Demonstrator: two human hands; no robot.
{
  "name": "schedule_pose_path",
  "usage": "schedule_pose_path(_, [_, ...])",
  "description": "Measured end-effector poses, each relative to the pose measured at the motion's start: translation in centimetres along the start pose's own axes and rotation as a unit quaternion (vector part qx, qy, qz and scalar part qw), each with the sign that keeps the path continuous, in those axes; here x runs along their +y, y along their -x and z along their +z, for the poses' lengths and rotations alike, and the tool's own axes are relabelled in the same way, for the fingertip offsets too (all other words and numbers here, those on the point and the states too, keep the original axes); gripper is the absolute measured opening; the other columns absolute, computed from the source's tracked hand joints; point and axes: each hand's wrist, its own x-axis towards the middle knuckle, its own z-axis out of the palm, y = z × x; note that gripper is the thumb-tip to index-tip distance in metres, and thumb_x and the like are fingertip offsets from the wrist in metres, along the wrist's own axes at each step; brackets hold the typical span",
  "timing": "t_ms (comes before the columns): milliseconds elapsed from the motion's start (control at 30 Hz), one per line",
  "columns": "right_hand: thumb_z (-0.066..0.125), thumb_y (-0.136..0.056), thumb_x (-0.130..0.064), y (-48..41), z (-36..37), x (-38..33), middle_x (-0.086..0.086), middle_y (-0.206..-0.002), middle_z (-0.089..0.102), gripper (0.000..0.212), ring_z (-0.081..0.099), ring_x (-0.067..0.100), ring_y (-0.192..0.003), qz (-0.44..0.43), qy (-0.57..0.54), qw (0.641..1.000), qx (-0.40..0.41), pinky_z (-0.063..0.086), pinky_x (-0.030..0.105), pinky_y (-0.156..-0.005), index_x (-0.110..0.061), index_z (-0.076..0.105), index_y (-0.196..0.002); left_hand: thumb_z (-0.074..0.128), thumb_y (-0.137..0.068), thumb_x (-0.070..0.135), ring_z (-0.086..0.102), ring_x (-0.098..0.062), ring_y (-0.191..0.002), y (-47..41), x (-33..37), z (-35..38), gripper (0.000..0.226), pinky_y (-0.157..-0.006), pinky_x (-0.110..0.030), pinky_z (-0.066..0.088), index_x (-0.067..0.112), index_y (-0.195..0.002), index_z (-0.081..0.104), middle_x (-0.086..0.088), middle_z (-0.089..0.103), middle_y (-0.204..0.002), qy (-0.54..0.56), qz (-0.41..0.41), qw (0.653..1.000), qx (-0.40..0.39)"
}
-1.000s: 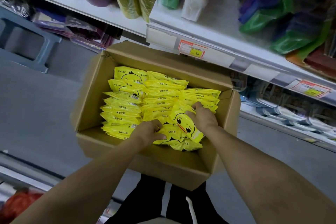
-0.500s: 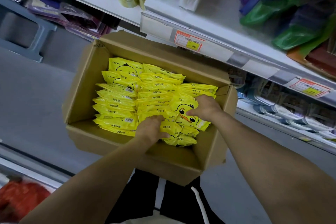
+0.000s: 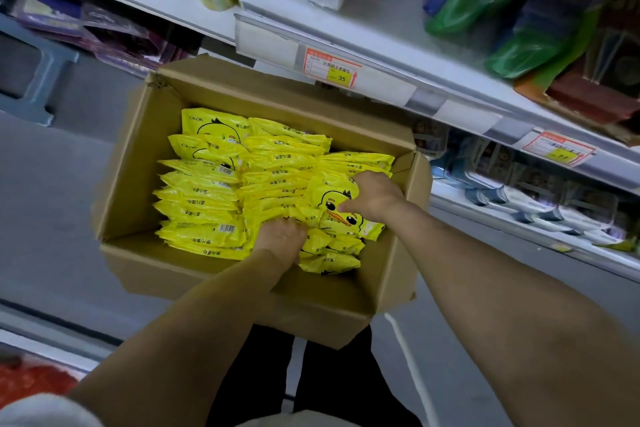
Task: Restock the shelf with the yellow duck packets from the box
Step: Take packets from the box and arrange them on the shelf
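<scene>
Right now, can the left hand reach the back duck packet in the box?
Probably yes: the box is open, nothing covers the back packet, but the left hand grips nearer packets.

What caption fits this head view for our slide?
Left hand and right hand grip yellow duck packets inside a cardboard box.

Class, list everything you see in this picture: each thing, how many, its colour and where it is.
cardboard box: one, brown, before the shelf
yellow duck packets: many, yellow, inside the box
shelf: one, white, behind the box
price labels: two, orange-yellow, shelf edge
green bags: several, green, shelf top right
stool: one, grey-blue, far left
left hand: one, grips packets, box front
right hand: one, grips a packet, box right
</scene>
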Motion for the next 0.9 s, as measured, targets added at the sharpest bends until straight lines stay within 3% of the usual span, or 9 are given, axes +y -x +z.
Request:
schedule_pose_path(133, [0.076,-0.081,-0.05,1.8,-1.2,-0.1,0.01,-0.137,0.056,0.071,0.051,0.029,-0.127,0.013,-0.023,0.999,0.045,0.045,0.034,-0.093,-0.01,0.054,-0.136,0.07,-0.077,0.059,0.058,-0.026,-0.113,1.4,-3.6,-2.9,0.059,-0.085,-0.037,0.05,0.021,-0.122,0.06,-0.003,0.064,-0.117,0.221,-0.032,0.975,0.011])
schedule_pose_path(233, [0.075,-0.081,-0.051,3.9,-2.3,-0.2,0.011,-0.127,0.062,0.067,0.056,0.03,-0.119,0.041,-0.044,0.995,0.084,0.046,0.034,-0.087,-0.008,0.057,-0.13,0.077,-0.076,0.049,0.059,-0.025,-0.113,2.7,-6.7,-5.6,0.052,-0.083,-0.03,0.044,0.013,-0.112,0.069,-0.006,0.067,-0.109,0.435,-0.042,0.899,-0.013])
schedule_pose_path(300, [0.075,-0.08,-0.054,5.6,-3.1,-0.2,0.009,-0.111,0.064,0.06,0.058,0.029,-0.114,0.055,-0.044,0.992,0.106,0.045,0.034,-0.08,-0.009,0.062,-0.118,0.079,-0.076,0.044,0.052,-0.025,-0.125,4.1,-8.1,-7.6,0.06,-0.091,-0.03,0.04,0.011,-0.123,0.064,-0.007,0.06,-0.126,0.514,-0.045,0.856,-0.028])
schedule_pose_path(367, [0.076,-0.077,-0.058,7.3,-4.0,-0.4,0.008,-0.102,0.063,0.057,0.059,0.029,-0.111,0.062,-0.052,0.988,0.129,0.049,0.035,-0.08,-0.01,0.065,-0.107,0.077,-0.076,0.05,0.035,-0.026,-0.14,5.4,-8.8,-9.2,0.083,-0.108,-0.037,0.035,0.015,-0.145,0.044,-0.005,0.037,-0.152,0.529,-0.04,0.847,-0.021])
schedule_pose_path(500, [0.08,-0.08,-0.043,11.1,-5.7,-1.3,0.01,-0.114,0.066,0.053,0.061,0.03,-0.108,0.056,-0.131,0.976,0.165,0.051,0.037,-0.088,-0.007,0.067,-0.116,0.067,-0.081,0.06,0.023,-0.027,-0.146,8.8,-8.6,-12.7,0.095,-0.112,-0.042,0.029,0.015,-0.153,0.024,-0.003,0.018,-0.161,0.528,-0.016,0.849,0.006])
schedule_pose_path(600, [0.083,-0.074,-0.046,13.4,-6.7,-2.0,0.005,-0.102,0.071,0.045,0.066,0.027,-0.097,0.056,-0.162,0.965,0.199,0.053,0.033,-0.08,-0.013,0.072,-0.102,0.068,-0.08,0.06,0.027,-0.026,-0.144,11.9,-7.8,-15.6,0.095,-0.11,-0.04,0.03,0.012,-0.152,0.027,-0.003,0.022,-0.16,0.524,0.018,0.851,0.035])
schedule_pose_path(733, [0.084,-0.071,-0.047,16.7,-8.3,-2.5,0.005,-0.093,0.073,0.04,0.067,0.025,-0.091,0.047,-0.193,0.953,0.23,0.053,0.033,-0.077,-0.015,0.074,-0.092,0.074,-0.081,0.044,0.039,-0.022,-0.136,14.9,-6.8,-19.4,0.075,-0.1,-0.028,0.032,0.016,-0.144,0.045,-0.005,0.042,-0.149,0.511,0.081,0.853,0.065])
schedule_pose_path(833, [0.085,-0.073,-0.043,19.5,-9.7,-2.4,0.004,-0.091,0.074,0.033,0.068,0.023,-0.088,0.034,-0.225,0.937,0.263,0.056,0.037,-0.08,-0.017,0.075,-0.092,0.08,-0.075,0.043,0.052,-0.014,-0.12,16.1,-6.8,-22.0,0.07,-0.098,-0.026,0.038,0.022,-0.136,0.054,0.003,0.055,-0.134,0.514,0.119,0.846,0.078])
schedule_pose_path(900, [0.083,-0.075,-0.042,21.5,-11.0,-2.1,0.004,-0.09,0.074,0.033,0.068,0.024,-0.087,0.029,-0.218,0.933,0.285,0.055,0.038,-0.08,-0.016,0.076,-0.093,0.081,-0.077,0.035,0.065,-0.01,-0.098,17.1,-6.6,-24.0,0.052,-0.085,-0.026,0.053,0.023,-0.122,0.058,0.007,0.067,-0.114,0.525,0.141,0.835,0.085])
